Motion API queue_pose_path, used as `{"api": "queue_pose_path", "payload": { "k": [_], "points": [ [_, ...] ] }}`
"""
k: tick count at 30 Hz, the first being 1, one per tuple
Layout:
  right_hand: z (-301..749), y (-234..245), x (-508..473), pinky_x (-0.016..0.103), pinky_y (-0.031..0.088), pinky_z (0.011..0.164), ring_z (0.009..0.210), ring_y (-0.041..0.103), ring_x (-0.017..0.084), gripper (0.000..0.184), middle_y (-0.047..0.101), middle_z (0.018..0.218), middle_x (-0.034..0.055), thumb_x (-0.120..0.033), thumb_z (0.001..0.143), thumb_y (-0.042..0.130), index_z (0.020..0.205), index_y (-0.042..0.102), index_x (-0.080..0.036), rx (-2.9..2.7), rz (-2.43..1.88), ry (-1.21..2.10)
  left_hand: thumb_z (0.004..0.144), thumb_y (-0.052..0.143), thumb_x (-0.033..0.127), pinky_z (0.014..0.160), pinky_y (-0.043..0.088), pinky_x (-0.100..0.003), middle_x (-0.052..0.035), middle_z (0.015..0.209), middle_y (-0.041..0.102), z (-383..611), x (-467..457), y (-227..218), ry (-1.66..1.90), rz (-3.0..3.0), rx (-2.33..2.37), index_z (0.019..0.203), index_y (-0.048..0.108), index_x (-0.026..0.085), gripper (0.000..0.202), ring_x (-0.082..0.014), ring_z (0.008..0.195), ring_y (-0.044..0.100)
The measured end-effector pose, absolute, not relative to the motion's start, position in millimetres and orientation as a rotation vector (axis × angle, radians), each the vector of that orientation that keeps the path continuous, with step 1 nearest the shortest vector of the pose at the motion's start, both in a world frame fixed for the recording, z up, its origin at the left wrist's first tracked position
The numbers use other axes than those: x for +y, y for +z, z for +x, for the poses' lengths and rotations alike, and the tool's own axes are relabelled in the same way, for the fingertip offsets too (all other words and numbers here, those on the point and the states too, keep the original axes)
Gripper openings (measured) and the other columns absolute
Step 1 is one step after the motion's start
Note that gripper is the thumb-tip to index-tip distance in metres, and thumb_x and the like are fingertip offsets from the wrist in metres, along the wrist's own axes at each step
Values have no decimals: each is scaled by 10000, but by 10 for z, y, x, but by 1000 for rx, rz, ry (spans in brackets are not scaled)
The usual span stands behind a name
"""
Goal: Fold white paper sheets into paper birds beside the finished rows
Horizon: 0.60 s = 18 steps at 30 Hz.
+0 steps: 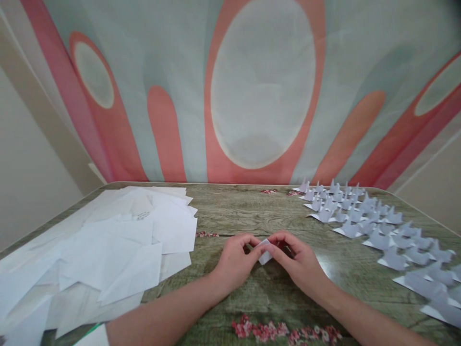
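Note:
A small folded piece of white paper (265, 255) is pinched between my two hands, above the middle of the table. My left hand (239, 257) grips its left edge with thumb and forefinger. On the other side, my right hand (297, 259) closes thumb and fingers on the right edge. Both thumbs meet near the top of the paper, and the fingertips behind it are partly hidden.
Loose white paper sheets (118, 250) lie in a wide overlapping pile on the left. Rows of folded white paper cranes (392, 258) stand on the right. The wood-patterned table (230, 206) has pink flower prints (266, 331) and backs onto a patterned hanging (194, 96).

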State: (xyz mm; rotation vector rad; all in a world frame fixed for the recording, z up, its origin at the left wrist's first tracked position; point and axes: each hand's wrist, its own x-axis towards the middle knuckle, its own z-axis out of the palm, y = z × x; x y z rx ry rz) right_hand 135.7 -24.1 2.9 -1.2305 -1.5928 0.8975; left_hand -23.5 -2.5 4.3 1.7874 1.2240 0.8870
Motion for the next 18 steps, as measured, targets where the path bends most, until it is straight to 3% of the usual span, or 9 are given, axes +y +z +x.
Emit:
{"api": "queue_pose_path", "payload": {
  "k": [5, 11, 15, 18],
  "points": [
    [1367, -7, -222, 254, 413, 646, 700, 538, 154, 194, 589, 730, 17, -345, 822, 539, 749, 622, -185, -1617, -1195, 858, 797, 547, 404, 646, 394, -239, -30, 728, 666, -235, -62, 46, 894, 1862, 1200, 719, 686, 176, 278, -165, 707, 569],
    [1416, -34, -183, 239, 399, 600, 649, 509, 136, 215, 565, 689, -1, -375, 814, 548, 746, 600, -177, -1516, -1214, 961, 812, 534, 393, 693, 394, -238, -32, 827, 665, -247, -49, 28, 874, 1771, 1082, 887, 682, 169, 278, -176, 775, 561],
    [1425, -58, -171, 233, 415, 596, 655, 512, 135, 238, 566, 698, 1, -408, 795, 567, 775, 592, -173, -1397, -1204, 1077, 893, 364, 422, 602, 366, -220, -13, 691, 594, -259, -9, 39, 842, 1686, 998, 765, 655, 128, 433, -139, 650, 499],
    [1426, -67, -170, 233, 423, 597, 655, 507, 135, 259, 561, 702, 3, -430, 773, 586, 771, 595, -171, -1367, -1205, 1112, 880, 388, 431, 562, 340, -212, 2, 630, 550, -261, 6, 41, 819, 1678, 994, 694, 632, 121, 435, -124, 599, 460]
  ]
}}
